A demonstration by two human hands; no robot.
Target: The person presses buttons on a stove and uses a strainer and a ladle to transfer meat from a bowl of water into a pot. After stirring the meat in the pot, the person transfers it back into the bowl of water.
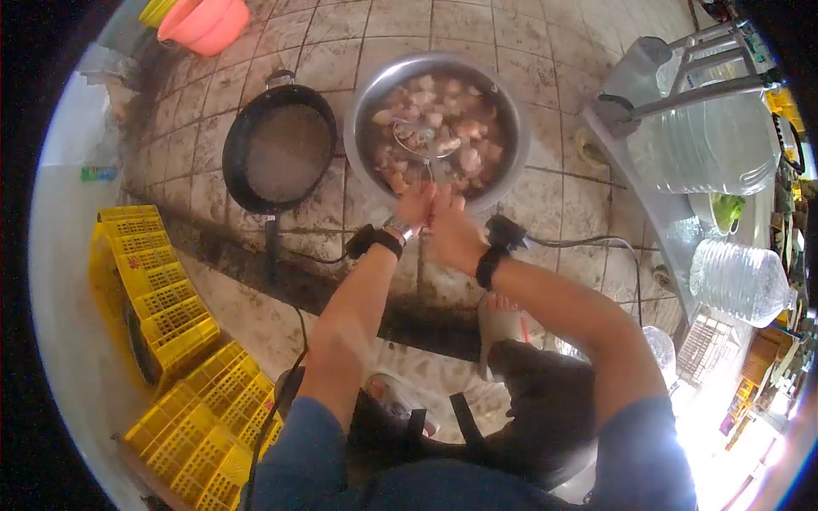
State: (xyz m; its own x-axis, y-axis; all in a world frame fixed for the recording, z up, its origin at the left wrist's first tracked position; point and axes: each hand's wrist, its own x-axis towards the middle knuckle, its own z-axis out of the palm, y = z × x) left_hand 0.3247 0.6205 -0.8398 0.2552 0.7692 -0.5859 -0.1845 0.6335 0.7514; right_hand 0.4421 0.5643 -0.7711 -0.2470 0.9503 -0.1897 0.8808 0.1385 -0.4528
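Note:
A wire skimmer [415, 134] dips into a wide metal basin [516, 128] on the tiled floor. Chunks of pale meat [423, 98] lie in murky, brownish liquid in the basin, and some pieces sit in the skimmer's bowl. At the basin's near rim my left hand [412, 207] is closed round the skimmer's handle. Pressed close beside it, my right hand [453, 228] is also closed at the handle's end, its fingers partly overlapping there. Most of the handle is hidden by both hands.
Left of the basin a black frying pan [285, 153] holds cloudy liquid. Yellow crates [166, 281] stand at lower left, and a pink tub [207, 27] at upper left. On the right are a metal shelf [635, 192] and clear plastic bottles [740, 281]. Black cables [588, 242] trail from both wrists.

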